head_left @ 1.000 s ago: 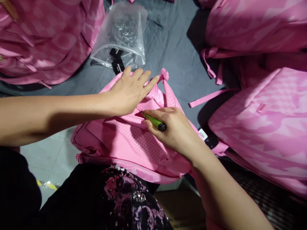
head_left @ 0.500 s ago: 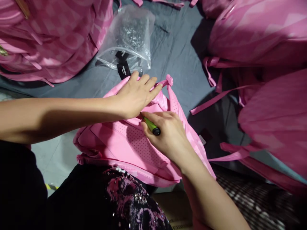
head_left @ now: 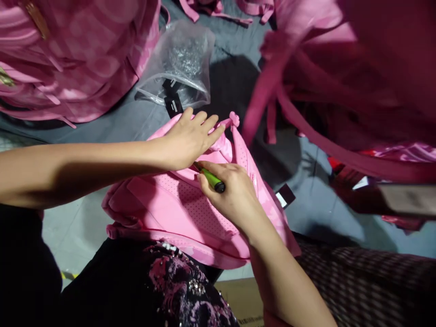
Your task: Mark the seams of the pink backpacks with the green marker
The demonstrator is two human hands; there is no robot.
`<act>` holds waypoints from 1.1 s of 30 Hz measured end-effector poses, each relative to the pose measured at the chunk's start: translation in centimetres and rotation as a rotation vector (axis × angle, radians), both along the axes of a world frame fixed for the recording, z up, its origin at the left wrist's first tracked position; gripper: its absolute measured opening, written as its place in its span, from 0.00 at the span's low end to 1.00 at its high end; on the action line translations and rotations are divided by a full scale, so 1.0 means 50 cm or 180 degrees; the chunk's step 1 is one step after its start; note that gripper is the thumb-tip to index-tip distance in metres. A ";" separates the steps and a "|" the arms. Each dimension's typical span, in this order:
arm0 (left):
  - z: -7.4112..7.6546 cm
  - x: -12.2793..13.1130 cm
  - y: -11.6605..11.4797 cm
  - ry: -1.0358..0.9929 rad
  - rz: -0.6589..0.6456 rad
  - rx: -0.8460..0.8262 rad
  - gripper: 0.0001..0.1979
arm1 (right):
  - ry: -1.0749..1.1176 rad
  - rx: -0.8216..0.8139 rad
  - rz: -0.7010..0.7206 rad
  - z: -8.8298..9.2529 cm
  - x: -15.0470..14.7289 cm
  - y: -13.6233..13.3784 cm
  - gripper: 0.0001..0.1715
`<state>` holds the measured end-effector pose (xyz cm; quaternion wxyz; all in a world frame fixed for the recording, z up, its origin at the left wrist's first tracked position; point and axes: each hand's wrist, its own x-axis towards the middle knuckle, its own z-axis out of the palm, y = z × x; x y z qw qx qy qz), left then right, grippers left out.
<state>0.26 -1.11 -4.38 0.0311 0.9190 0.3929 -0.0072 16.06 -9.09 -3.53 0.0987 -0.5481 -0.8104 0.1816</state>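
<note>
A pink backpack [head_left: 160, 200] with a dotted mesh panel lies over my lap against the table edge. My left hand [head_left: 190, 138] rests on its upper part, palm down and fingers spread. Just below it, my right hand [head_left: 235, 190] is closed around a tool with a green handle and black end [head_left: 213, 179]. Its tip points at the bag beneath my left hand, and I cannot make out what kind of tool it is. Black tags [head_left: 173, 105] lie at the bag's upper edge, and another black tag [head_left: 286, 196] sticks out at its right side.
A clear plastic bag [head_left: 200, 50] lies beyond the backpack on the grey table cover [head_left: 119, 129]. A large pink patterned bag [head_left: 91, 59] stands at left. At right, a blurred darker pink bag [head_left: 340, 91] with hanging straps is close by. Cardboard [head_left: 238, 295] is below.
The pink bags at right have shifted; one now looms larger and blurred, with straps swinging, and uncovers red and purple things. My hands keep nearly the same pose on the backpack.
</note>
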 end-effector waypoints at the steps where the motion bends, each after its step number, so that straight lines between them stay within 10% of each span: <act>1: 0.003 0.000 -0.003 0.0067 -0.0016 0.0101 0.30 | -0.0070 -0.0051 -0.0051 0.002 -0.002 0.000 0.14; 14: 0.015 0.005 -0.005 0.0458 -0.0025 0.0321 0.30 | -0.0184 -0.0115 -0.0114 0.005 -0.012 -0.002 0.12; 25: 0.077 -0.046 -0.027 0.1135 0.0489 -0.0492 0.68 | 0.0862 0.0194 -0.0183 -0.030 0.003 -0.057 0.16; 33: 0.041 -0.090 -0.044 0.1059 0.0395 -0.0138 0.56 | 0.0822 0.0148 -0.0147 -0.040 -0.037 -0.051 0.13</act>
